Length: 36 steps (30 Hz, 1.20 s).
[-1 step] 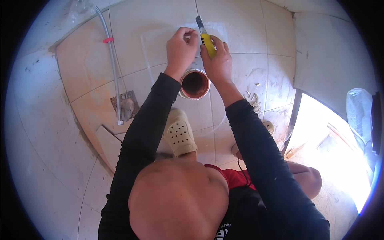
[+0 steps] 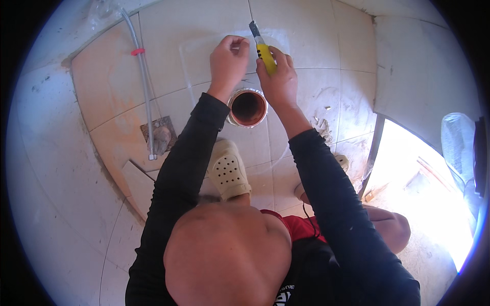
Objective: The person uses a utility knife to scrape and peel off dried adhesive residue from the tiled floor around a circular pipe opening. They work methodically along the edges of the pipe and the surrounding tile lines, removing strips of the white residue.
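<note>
In my right hand (image 2: 279, 76) is a yellow-handled utility knife (image 2: 266, 57), its dark, smeared blade end pointing away from me. My left hand (image 2: 227, 60) is just left of the knife, apart from it, with thumb and fingers pinched together. Whatever may be between those fingertips is too small to make out. Below both hands an orange-brown pipe opening (image 2: 248, 108) with a ragged whitish rim stands at the tiled floor. Its inside is dark.
My cream clog (image 2: 228, 171) stands near the pipe. On the left a grey flexible hose (image 2: 143, 76) with a red band runs over a square floor cutout (image 2: 162, 136). A loose tile (image 2: 137, 181) lies nearby. Debris (image 2: 323, 127) lies right, before a bright doorway (image 2: 408, 168).
My left hand has shifted slightly left, widening the gap to the knife. My right hand and the knife have barely moved.
</note>
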{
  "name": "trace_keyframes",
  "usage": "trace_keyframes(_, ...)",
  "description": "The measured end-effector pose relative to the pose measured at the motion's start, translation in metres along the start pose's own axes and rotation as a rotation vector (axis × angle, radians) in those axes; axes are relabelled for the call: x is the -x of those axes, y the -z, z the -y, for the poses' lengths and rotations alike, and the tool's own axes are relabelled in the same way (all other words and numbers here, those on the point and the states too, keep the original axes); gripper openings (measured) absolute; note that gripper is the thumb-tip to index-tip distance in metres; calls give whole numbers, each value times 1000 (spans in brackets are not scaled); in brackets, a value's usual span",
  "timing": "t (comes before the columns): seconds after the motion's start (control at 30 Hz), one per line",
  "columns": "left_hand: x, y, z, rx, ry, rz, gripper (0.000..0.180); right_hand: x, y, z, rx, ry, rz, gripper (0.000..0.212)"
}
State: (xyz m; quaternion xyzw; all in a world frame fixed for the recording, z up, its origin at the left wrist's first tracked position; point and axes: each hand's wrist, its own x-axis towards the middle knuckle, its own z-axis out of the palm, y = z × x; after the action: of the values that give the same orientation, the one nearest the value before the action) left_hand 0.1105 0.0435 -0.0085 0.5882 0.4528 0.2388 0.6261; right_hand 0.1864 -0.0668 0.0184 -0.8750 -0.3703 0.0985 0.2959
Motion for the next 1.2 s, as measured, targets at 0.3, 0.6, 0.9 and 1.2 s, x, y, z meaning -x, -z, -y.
trace_keyframes(0.3,33,-37,-1,394,349,524,35,56,127,-40,270,95,61,40)
trace_keyframes(0.6,116,-103,0,270,332,1020,44,115,250,-61,502,104,350,37)
trace_keyframes(0.9,131,-118,12,277,302,1141,30,134,265,-67,471,82,487,38)
trace_keyframes(1.2,118,-118,24,272,396,983,25,125,278,-85,415,70,519,38)
